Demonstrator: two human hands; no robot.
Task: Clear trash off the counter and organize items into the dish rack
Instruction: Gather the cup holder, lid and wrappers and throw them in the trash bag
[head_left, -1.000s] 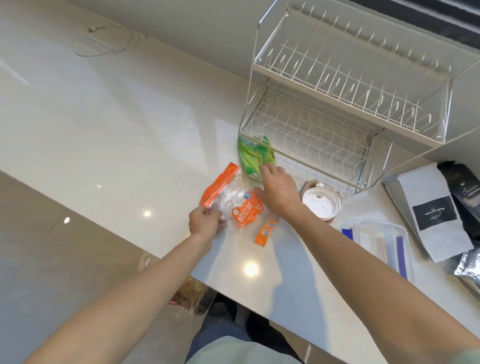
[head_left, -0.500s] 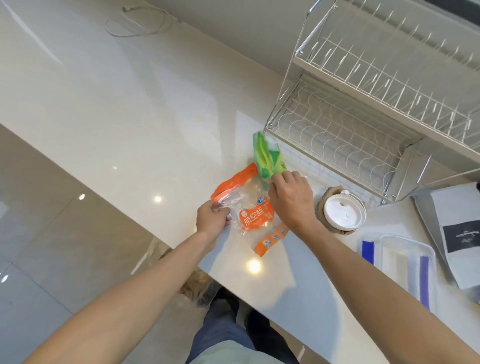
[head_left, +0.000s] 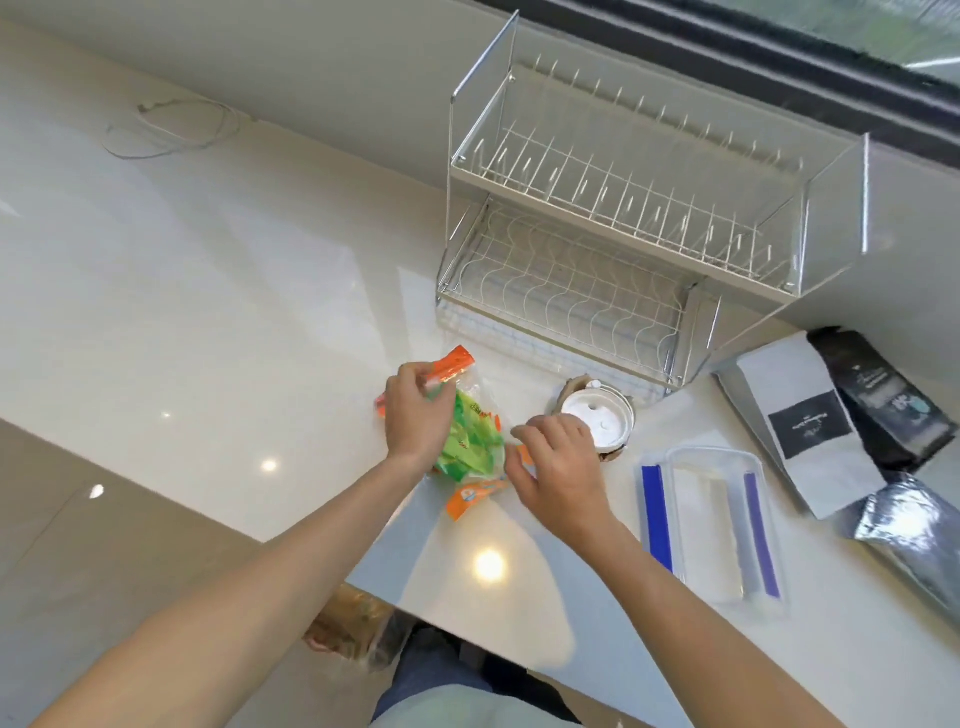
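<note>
My left hand (head_left: 415, 418) grips a bunch of trash near the counter's front edge: a clear wrapper with an orange strip (head_left: 453, 365) and a crumpled green wrapper (head_left: 470, 447) hanging beside the palm. A loose orange wrapper strip (head_left: 474, 496) lies flat on the counter just below. My right hand (head_left: 558, 470) hovers next to the bunch with its fingers apart, fingertips over a small orange scrap. The two-tier wire dish rack (head_left: 618, 182) stands empty behind. A cup with a white lid (head_left: 602, 418) sits in front of it.
A clear lidded container with blue clips (head_left: 711, 525) lies right of my right hand. A white bag with a black label (head_left: 802, 421), a black bag (head_left: 883, 397) and a silver foil pouch (head_left: 917, 527) lie far right. A white cable (head_left: 171, 130) coils back left. A plastic bag (head_left: 358, 623) sits below the counter edge.
The green wrapper has gone from my right hand beside the rack into my left hand's bunch with the orange-clear wrapper. My right hand let go and drew back toward the orange strip.
</note>
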